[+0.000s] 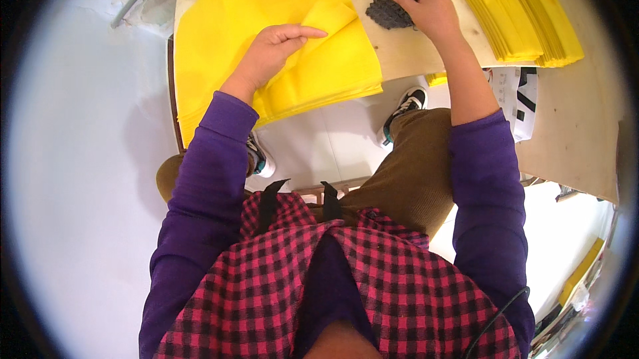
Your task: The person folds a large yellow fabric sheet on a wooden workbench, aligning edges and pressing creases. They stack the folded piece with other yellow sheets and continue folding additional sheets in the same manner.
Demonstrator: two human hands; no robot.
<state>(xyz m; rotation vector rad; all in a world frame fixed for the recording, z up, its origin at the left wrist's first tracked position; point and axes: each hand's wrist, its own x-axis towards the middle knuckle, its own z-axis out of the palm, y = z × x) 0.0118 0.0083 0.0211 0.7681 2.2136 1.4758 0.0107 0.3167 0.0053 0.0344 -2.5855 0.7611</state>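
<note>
My left hand (283,46) is over a stack of yellow fabric sheets (213,79) on the table. Its index finger reaches along a raised fold of the top sheet, with the thumb close beside it and the other fingers curled under. My right hand (432,13) is at a small heap of dark grey, crumbly-looking pieces (389,11), right of the stack. Its thumb and index finger are pinched together at the heap's right edge. Whatever lies between those fingertips is too small to make out.
More yellow fabric (496,16) lies in long folded layers at the table's right. A white bag with black marks (526,103) is below the table edge. A pale wooden board (576,126) stretches along the right. My legs and shoes (403,113) are beneath the table's near edge.
</note>
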